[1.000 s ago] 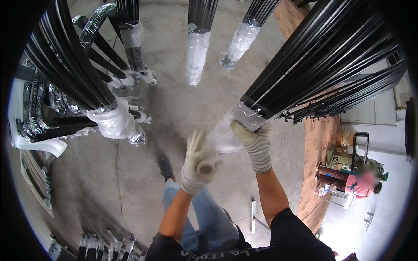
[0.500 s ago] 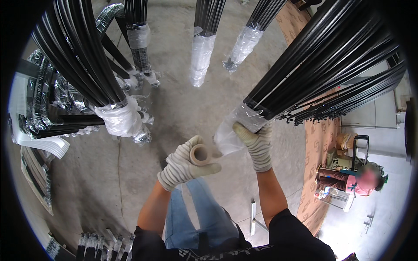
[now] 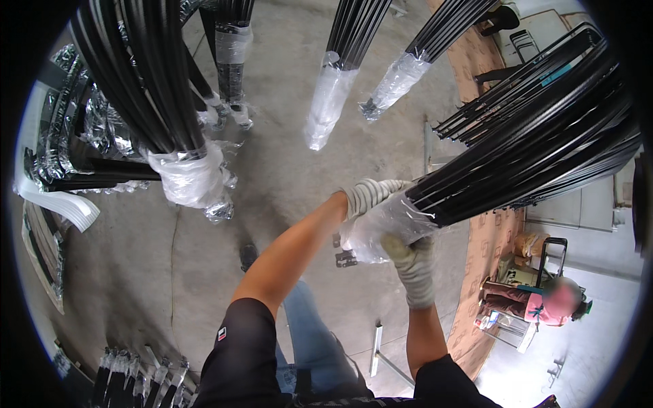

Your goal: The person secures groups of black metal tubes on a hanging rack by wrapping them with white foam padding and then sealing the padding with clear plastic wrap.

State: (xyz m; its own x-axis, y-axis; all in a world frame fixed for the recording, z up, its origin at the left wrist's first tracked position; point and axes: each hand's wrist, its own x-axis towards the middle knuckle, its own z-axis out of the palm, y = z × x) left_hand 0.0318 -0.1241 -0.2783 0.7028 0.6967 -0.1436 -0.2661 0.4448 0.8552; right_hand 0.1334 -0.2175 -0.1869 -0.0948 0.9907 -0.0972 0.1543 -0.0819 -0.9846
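A thick bundle of black metal tubes [image 3: 517, 156] slants in from the upper right. Clear plastic film [image 3: 381, 228] covers its lower end, and dark metal bracket pieces stick out below. My left hand [image 3: 371, 196], in a striped knit glove, reaches round the far side of the wrapped end; its fingers are hidden behind the tubes. Whether it holds the film roll does not show. On the near side, my gloved right hand [image 3: 413, 268] grips the wrapped end, thumb over the film and fingers partly hidden beneath.
Other film-wrapped tube bundles stand ahead, at centre [image 3: 330, 102], further right [image 3: 398, 85] and left [image 3: 183, 177]. A metal frame piece [image 3: 376, 350] lies on the concrete floor by my legs. Patterned cardboard [image 3: 469, 299] runs along the right; a person [image 3: 544, 306] is beyond it.
My left hand has moved from in front of me, where it held the film roll, to behind the bundle. The roll is now out of sight. My right hand has shifted slightly down the bundle.
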